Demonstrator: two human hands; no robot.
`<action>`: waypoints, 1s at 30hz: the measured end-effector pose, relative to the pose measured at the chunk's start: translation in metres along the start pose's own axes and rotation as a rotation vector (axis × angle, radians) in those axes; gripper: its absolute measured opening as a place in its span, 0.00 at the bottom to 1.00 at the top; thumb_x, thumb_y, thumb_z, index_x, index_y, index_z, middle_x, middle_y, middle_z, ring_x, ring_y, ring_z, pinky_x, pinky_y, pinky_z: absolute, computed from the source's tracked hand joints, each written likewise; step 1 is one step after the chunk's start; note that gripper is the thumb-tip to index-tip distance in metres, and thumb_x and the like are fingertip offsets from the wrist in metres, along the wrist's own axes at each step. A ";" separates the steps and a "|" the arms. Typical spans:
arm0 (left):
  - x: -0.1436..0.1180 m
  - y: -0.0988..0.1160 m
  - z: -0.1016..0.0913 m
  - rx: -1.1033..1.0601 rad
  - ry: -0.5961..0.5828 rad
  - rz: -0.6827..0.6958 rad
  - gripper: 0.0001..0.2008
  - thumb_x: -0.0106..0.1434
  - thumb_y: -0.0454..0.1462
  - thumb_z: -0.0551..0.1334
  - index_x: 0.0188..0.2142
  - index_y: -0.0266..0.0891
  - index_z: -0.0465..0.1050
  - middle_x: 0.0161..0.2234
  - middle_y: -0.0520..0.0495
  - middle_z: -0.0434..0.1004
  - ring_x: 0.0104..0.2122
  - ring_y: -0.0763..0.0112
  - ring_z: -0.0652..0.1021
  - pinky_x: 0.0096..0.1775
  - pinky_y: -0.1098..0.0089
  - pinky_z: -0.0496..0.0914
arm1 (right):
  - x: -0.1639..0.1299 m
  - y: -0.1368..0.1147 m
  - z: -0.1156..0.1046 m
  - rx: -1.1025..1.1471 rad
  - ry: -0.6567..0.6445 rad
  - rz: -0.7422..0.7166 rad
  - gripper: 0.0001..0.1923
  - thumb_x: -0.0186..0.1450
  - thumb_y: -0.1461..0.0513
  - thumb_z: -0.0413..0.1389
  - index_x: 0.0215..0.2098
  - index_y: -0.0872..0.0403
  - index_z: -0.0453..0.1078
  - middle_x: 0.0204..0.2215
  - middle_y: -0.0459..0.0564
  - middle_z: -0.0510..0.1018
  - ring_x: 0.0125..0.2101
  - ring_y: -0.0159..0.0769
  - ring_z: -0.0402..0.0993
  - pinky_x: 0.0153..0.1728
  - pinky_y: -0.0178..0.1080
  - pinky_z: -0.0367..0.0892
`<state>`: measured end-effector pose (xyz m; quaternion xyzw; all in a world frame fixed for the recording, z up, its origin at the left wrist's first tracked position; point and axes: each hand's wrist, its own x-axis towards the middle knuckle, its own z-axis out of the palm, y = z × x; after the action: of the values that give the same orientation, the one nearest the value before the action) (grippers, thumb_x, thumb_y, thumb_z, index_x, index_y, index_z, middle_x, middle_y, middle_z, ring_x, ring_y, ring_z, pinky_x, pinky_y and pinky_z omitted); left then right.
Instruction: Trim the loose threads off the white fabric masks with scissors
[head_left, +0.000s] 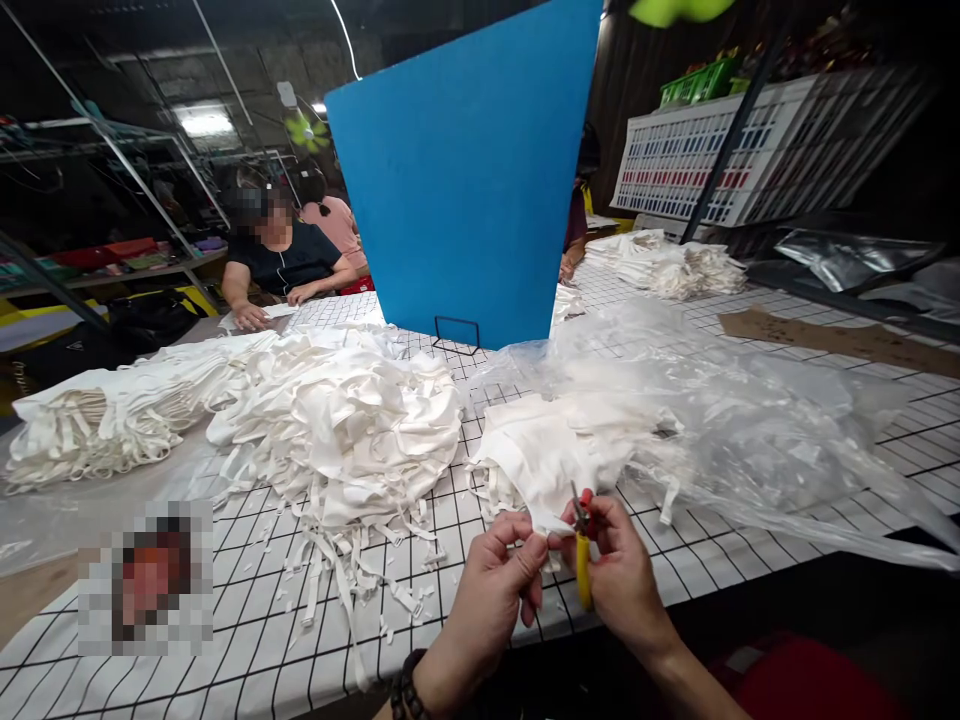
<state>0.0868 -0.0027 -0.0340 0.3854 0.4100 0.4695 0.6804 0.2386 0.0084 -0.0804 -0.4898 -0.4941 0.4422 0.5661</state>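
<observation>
My left hand [499, 575] pinches the edge of a white fabric piece [555, 455] at the front of the table. Close beside it, my right hand [619, 570] is closed around small scissors [583, 570] with a yellow handle, their metal blades pointing up and away. A bit of red shows at the right fingers. The fabric piece lies on a low stack of similar white pieces with straps, partly under clear plastic. To the left is a large loose heap of white strapped garments [352, 430], its straps trailing toward me among small white scraps.
A blue board [465, 180] stands upright on the grid-patterned tablecloth [247, 600]. Folded white pieces [97, 410] lie at left, another pile [667, 265] at back right. Clear plastic [765, 440] spreads at right. A co-worker [285, 255] sits across; a white crate [712, 150] stands behind.
</observation>
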 end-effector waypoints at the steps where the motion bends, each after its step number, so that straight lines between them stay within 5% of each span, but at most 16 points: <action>1: 0.000 0.002 0.000 0.078 0.039 0.070 0.16 0.58 0.47 0.67 0.31 0.34 0.76 0.45 0.41 0.70 0.16 0.87 0.65 0.14 0.78 0.57 | 0.002 0.000 -0.003 -0.008 0.030 -0.010 0.20 0.56 0.61 0.65 0.42 0.49 0.62 0.35 0.47 0.74 0.34 0.36 0.71 0.33 0.35 0.69; 3: 0.002 0.005 0.000 0.187 0.078 0.197 0.14 0.58 0.45 0.67 0.29 0.34 0.76 0.56 0.39 0.63 0.19 0.88 0.66 0.17 0.77 0.60 | 0.007 -0.002 -0.011 -0.034 0.012 0.009 0.18 0.56 0.61 0.65 0.41 0.50 0.63 0.35 0.48 0.74 0.35 0.36 0.71 0.35 0.36 0.69; 6: 0.006 0.004 0.002 0.152 -0.031 0.236 0.15 0.61 0.44 0.64 0.27 0.33 0.74 0.61 0.38 0.60 0.17 0.89 0.65 0.17 0.77 0.59 | 0.011 -0.011 -0.025 -0.045 -0.192 0.103 0.16 0.56 0.60 0.65 0.37 0.51 0.64 0.35 0.48 0.74 0.36 0.37 0.72 0.37 0.37 0.69; 10: 0.015 -0.007 0.004 0.011 -0.094 0.185 0.16 0.61 0.47 0.64 0.30 0.34 0.70 0.38 0.43 0.75 0.16 0.84 0.68 0.18 0.78 0.62 | 0.008 -0.028 -0.047 -0.186 -0.202 0.092 0.17 0.57 0.57 0.65 0.37 0.50 0.62 0.34 0.46 0.72 0.35 0.36 0.71 0.36 0.35 0.67; 14: 0.020 -0.015 0.002 0.108 -0.006 0.250 0.16 0.61 0.45 0.65 0.27 0.36 0.66 0.26 0.53 0.68 0.19 0.79 0.70 0.23 0.76 0.66 | -0.002 -0.053 -0.061 -0.584 -0.264 0.053 0.20 0.55 0.53 0.65 0.38 0.49 0.62 0.31 0.44 0.72 0.32 0.37 0.70 0.34 0.37 0.66; 20: 0.017 -0.018 0.001 0.311 0.005 0.366 0.11 0.65 0.40 0.60 0.27 0.37 0.67 0.26 0.53 0.63 0.20 0.78 0.69 0.23 0.75 0.65 | -0.011 -0.072 -0.048 -0.917 -0.312 0.076 0.20 0.54 0.49 0.63 0.37 0.48 0.63 0.35 0.45 0.75 0.35 0.41 0.71 0.36 0.41 0.66; 30: 0.015 -0.018 -0.003 0.449 -0.031 0.449 0.09 0.65 0.35 0.57 0.28 0.38 0.66 0.25 0.52 0.64 0.21 0.76 0.69 0.24 0.75 0.64 | -0.015 -0.068 -0.042 -0.962 -0.277 -0.009 0.16 0.56 0.52 0.60 0.37 0.49 0.63 0.35 0.45 0.75 0.35 0.41 0.72 0.35 0.41 0.65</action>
<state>0.0932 0.0075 -0.0543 0.6142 0.3975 0.4997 0.4637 0.2794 -0.0199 -0.0165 -0.6300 -0.7147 0.2227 0.2068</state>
